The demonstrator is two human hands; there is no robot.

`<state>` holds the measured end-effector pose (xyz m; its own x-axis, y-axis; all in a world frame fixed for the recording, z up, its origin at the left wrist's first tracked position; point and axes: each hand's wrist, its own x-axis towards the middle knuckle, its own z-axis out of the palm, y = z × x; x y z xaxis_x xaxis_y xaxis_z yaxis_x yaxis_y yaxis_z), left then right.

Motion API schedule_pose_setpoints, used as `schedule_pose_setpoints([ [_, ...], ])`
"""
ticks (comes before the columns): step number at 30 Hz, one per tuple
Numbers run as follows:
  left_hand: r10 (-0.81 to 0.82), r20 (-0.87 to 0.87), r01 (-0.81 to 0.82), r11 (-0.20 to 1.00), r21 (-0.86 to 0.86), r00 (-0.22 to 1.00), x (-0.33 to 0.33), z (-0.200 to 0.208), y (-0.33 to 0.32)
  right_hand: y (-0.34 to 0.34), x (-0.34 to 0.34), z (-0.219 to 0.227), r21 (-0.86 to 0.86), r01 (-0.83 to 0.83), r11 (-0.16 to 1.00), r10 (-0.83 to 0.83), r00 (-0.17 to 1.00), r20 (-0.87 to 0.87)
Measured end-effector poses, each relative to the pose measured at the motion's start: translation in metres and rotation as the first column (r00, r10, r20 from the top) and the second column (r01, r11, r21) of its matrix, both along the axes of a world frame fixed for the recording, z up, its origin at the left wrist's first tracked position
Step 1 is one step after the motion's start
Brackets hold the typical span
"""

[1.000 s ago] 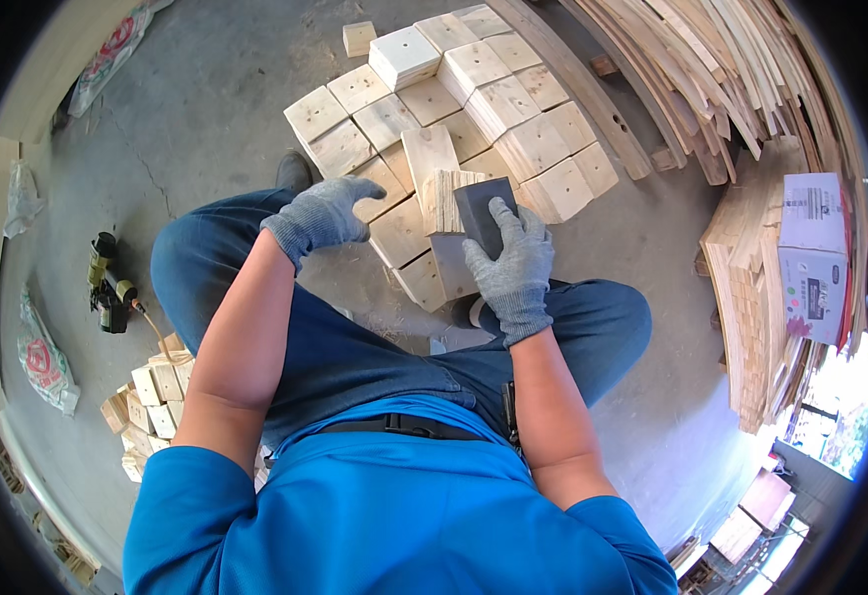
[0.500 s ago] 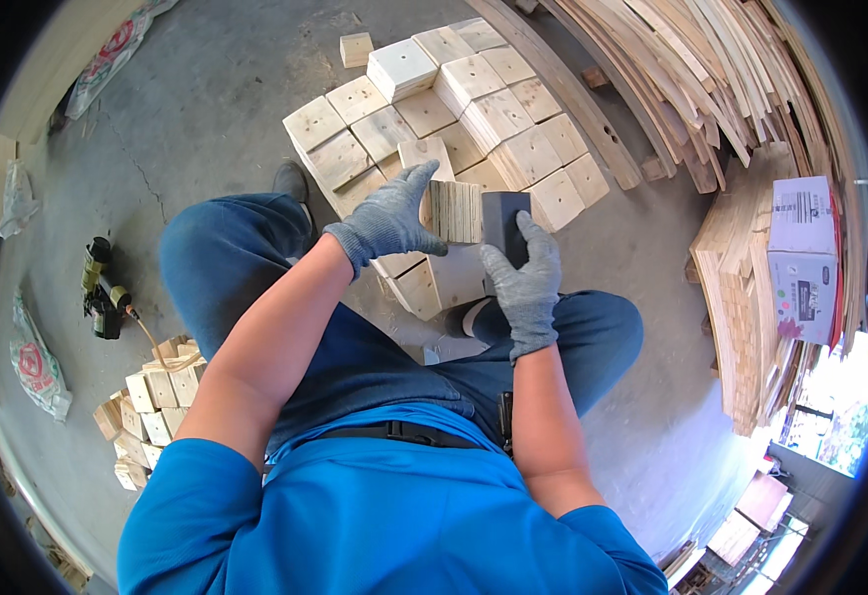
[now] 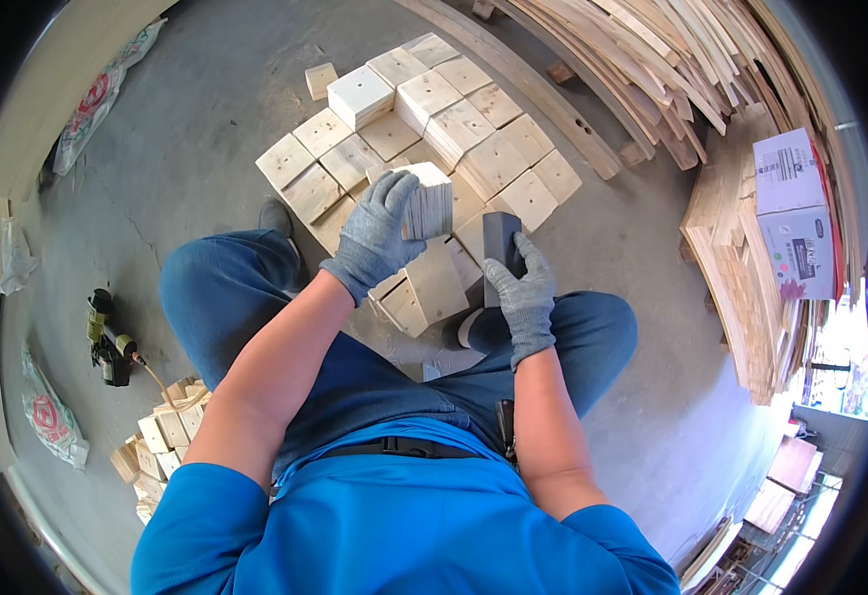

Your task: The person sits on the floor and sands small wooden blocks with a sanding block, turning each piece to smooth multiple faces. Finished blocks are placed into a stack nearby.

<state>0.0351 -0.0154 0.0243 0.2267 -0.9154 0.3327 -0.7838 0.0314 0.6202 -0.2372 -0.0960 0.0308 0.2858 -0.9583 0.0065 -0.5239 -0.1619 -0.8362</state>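
My left hand, in a grey knitted glove, grips a wooden block with a pale top and a layered side. Held upright in my gloved right hand is a dark grey rectangular block, which looks like a sanding block. A small gap separates the two. Beyond and beneath them, many square wooden blocks stand in close rows on the floor between my legs. The nearest block in the group leans at an angle. My left fingers hide part of the held block.
One loose block lies past the group. On the left are a nail gun with a hose, a pile of small blocks and plastic bags. Long boards and a carton on stacked wood line the right.
The wooden block in my left hand has been tilted and shifted slightly left, so its pale face shows above its layered side. My right hand keeps the dark block nearby. The view has turned slightly.
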Motion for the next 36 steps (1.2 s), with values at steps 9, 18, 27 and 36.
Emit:
schedule_pose_setpoints([
  [9,-0.202,0.21,0.192,0.979,0.066,0.957,-0.025,-0.011,0.043,0.003,0.009,0.005,-0.049,-0.024,0.998,0.022,0.999,-0.029],
  [18,0.014,-0.124,0.015,0.974,0.224,0.992,-0.006,-0.013,0.042,0.011,0.015,0.012,-0.269,-0.154,0.951,0.132,0.986,-0.099],
  [27,0.086,-0.452,0.01,0.979,0.206,0.888,-0.014,-0.049,0.008,0.057,0.049,0.033,-0.366,-0.458,0.81,0.231,0.823,-0.519],
  [36,0.059,-0.495,0.008,0.991,0.133,0.867,-0.012,-0.052,0.002,-0.009,0.125,0.05,-0.325,-0.369,0.871,0.141,0.821,-0.554],
])
